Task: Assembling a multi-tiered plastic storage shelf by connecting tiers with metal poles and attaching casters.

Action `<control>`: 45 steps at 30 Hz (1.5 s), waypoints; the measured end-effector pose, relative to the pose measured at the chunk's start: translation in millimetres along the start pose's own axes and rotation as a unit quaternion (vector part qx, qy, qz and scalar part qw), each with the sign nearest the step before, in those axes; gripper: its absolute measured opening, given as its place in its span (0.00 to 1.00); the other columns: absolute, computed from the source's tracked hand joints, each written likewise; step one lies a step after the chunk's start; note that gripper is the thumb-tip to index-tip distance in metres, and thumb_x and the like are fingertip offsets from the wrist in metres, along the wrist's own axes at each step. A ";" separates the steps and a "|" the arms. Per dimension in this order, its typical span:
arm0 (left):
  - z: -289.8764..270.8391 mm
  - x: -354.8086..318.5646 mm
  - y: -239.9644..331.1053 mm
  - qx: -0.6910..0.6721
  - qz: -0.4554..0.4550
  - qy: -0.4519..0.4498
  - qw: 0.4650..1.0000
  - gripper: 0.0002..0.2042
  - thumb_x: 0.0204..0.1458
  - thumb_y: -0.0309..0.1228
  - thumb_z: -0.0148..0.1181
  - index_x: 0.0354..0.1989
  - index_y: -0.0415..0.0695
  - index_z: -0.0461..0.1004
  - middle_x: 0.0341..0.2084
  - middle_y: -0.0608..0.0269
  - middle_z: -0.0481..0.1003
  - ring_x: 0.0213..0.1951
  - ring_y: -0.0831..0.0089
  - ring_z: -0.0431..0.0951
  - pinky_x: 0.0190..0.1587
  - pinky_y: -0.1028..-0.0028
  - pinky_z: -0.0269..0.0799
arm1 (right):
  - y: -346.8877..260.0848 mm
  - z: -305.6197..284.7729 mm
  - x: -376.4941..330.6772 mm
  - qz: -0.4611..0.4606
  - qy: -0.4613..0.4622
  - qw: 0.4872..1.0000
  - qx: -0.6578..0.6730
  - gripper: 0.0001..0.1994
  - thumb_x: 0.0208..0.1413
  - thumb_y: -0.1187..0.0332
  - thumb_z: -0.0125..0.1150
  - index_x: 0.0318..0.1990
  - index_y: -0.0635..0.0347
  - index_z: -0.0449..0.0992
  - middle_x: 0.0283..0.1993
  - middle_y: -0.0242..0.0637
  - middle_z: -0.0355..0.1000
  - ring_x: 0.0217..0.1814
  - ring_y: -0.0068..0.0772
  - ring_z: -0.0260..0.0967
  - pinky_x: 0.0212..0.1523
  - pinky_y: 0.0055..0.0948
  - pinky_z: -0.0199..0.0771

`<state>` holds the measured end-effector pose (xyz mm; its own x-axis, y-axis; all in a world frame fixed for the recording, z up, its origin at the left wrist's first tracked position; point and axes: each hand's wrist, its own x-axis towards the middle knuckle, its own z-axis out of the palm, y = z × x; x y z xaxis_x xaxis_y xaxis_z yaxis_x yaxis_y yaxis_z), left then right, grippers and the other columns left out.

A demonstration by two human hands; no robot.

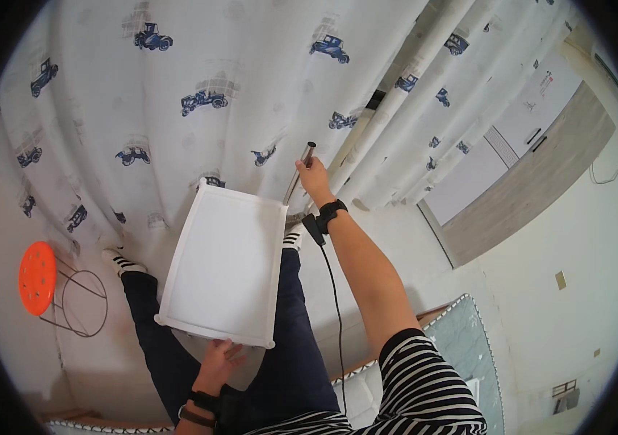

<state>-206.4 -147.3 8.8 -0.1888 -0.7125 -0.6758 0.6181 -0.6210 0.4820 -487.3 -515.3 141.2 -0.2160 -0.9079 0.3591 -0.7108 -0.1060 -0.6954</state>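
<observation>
A white rectangular framed panel (223,264) with raised rims and rounded corner pieces stands in front of me between my legs. My left hand (220,366) is at its near edge, with fingertips against the rim and some fingers bent below it. What lies under the panel is mostly hidden. Beyond its far right corner, my right hand (314,180) is closed around a slim metal tube (310,149). The tube slants upward, its top end poking out above my fist. Its lower part runs down beside the panel's corner.
A white curtain (244,72) printed with blue cars hangs close ahead. To the left stands an orange round stool (38,278) with metal legs. A black cable (335,297) trails from a device on my right wrist. At right are a cabinet (519,174) and a padded bluish seat (468,348).
</observation>
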 end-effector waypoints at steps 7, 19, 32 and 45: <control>-42.5 25.6 37.1 -0.004 0.088 -0.057 0.995 0.16 0.55 0.37 0.47 0.48 0.42 0.66 0.46 0.57 0.70 0.50 0.59 0.69 0.51 0.50 0.64 | 10.2 -32.9 -26.0 -0.011 0.014 1.000 0.004 0.18 0.52 0.56 0.56 0.35 0.66 0.71 0.33 0.52 0.73 0.38 0.54 0.70 0.39 0.42 0.69; -90.6 64.1 192.1 0.051 0.423 0.164 0.890 0.11 0.51 0.36 0.56 0.41 0.46 0.68 0.41 0.66 0.70 0.44 0.73 0.68 0.46 0.67 0.62 | -18.2 -57.2 -125.4 0.033 0.038 0.998 -0.033 0.24 0.48 0.48 0.59 0.27 0.67 0.71 0.29 0.51 0.70 0.33 0.51 0.68 0.34 0.42 0.67; -22.2 63.0 75.2 0.055 0.216 -0.061 0.973 0.22 0.53 0.31 0.53 0.54 0.41 0.54 0.48 0.56 0.59 0.56 0.52 0.63 0.53 0.51 0.65 | -55.7 -52.2 -229.1 0.082 0.083 0.990 0.074 0.23 0.49 0.50 0.61 0.28 0.66 0.66 0.22 0.48 0.69 0.24 0.50 0.67 0.28 0.40 0.67; 1.6 65.0 34.8 0.009 0.135 0.040 0.990 0.30 0.51 0.32 0.59 0.58 0.45 0.48 0.47 0.53 0.65 0.47 0.60 0.69 0.41 0.59 0.73 | -109.7 -23.5 -365.3 0.137 -0.043 0.935 0.326 0.13 0.53 0.64 0.61 0.27 0.62 0.65 0.23 0.29 0.61 0.26 0.20 0.57 0.29 0.24 0.59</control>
<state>-198.4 -215.8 -17.5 0.0435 -0.8256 -0.5625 0.6240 -0.4173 0.6607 -346.2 -162.5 101.0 -0.2550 -0.9636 0.0798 -0.0725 -0.0633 -0.9954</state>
